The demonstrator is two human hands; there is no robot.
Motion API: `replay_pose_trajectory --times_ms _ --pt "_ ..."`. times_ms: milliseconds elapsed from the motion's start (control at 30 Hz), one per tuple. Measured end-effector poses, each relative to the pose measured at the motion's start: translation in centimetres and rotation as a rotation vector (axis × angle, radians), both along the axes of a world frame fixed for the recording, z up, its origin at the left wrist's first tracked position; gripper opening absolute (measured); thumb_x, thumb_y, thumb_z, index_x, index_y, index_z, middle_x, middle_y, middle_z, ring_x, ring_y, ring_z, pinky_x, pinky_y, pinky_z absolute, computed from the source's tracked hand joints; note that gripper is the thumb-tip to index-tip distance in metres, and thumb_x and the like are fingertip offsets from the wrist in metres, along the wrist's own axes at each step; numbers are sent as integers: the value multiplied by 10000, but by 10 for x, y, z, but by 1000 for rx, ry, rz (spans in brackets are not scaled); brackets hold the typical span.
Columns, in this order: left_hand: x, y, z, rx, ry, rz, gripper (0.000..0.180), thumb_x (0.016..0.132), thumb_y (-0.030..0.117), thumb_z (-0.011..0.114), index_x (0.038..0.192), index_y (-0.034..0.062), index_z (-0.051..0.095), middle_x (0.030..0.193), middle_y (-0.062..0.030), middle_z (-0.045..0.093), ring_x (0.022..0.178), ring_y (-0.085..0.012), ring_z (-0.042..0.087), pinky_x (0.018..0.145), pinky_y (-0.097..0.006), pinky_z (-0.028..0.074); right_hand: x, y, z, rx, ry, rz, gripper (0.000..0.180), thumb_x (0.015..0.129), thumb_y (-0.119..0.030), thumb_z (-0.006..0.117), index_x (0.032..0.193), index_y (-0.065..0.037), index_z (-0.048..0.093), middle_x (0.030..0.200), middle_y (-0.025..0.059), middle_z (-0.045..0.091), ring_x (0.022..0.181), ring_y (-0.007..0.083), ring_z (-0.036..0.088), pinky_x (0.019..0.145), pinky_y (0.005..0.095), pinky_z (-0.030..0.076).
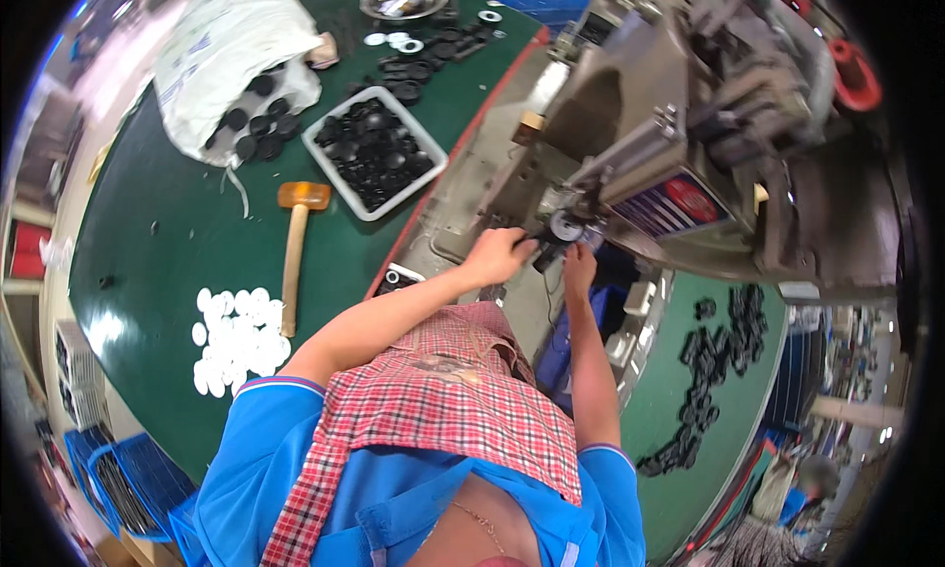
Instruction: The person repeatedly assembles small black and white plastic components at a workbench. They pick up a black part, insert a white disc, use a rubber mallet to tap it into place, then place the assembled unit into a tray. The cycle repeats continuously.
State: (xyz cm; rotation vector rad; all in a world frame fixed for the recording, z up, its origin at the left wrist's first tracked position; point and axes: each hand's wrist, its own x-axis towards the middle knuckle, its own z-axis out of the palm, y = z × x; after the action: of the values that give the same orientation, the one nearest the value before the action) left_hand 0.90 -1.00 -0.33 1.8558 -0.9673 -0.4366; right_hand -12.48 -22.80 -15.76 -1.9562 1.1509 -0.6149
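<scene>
Under the head of a large grey-brown press-like machine (630,94), a white disc (566,225) sits with a small black part (547,256) just below it. From the left, my left hand (497,256) reaches in with its fingers closed on the black part. My right hand (581,266) is on the other side, close beneath the disc. Its fingertips are pinched together, and whatever they hold is too small to make out.
On the green table to the left are a wooden-handled mallet (295,237), white discs (236,341), a white tray (325,157) of black parts and a white sack (212,55). Black parts (704,370) lie on the green surface at right. A blue bin (558,355) stands below the machine.
</scene>
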Motion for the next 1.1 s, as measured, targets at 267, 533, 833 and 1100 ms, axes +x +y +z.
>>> replay_pose_trajectory --times_ms 267,533,833,1100 --pt "18 200 0 44 300 302 311 960 180 545 1212 6 603 859 -120 670 673 -167 618 670 -329 519 62 -24 3 -423 509 319 261 920 -206 548 1042 -13 673 942 211 674 919 408 633 804 485 497" --pt "22 304 10 778 -176 755 347 941 324 570 1164 61 607 881 -198 687 790 -361 677 685 -461 528 90 -68 -29 -455 611 456 295 833 -272 661 1045 -73 605 1022 224 676 974 438 644 794 520 529" --pt "140 140 17 202 -609 547 239 841 219 661 1044 94 654 949 -82 612 926 -288 618 772 -405 519 62 -106 -58 -612 613 460 385 901 -403 588 1155 -115 618 1135 132 643 936 387 663 778 494 530" --pt "176 98 -14 456 -614 456 216 805 178 696 960 50 617 967 -129 555 973 -318 584 804 -430 513 58 -100 -38 -566 493 399 454 914 -464 543 1079 -53 645 1024 177 668 904 397 664 779 499 515"
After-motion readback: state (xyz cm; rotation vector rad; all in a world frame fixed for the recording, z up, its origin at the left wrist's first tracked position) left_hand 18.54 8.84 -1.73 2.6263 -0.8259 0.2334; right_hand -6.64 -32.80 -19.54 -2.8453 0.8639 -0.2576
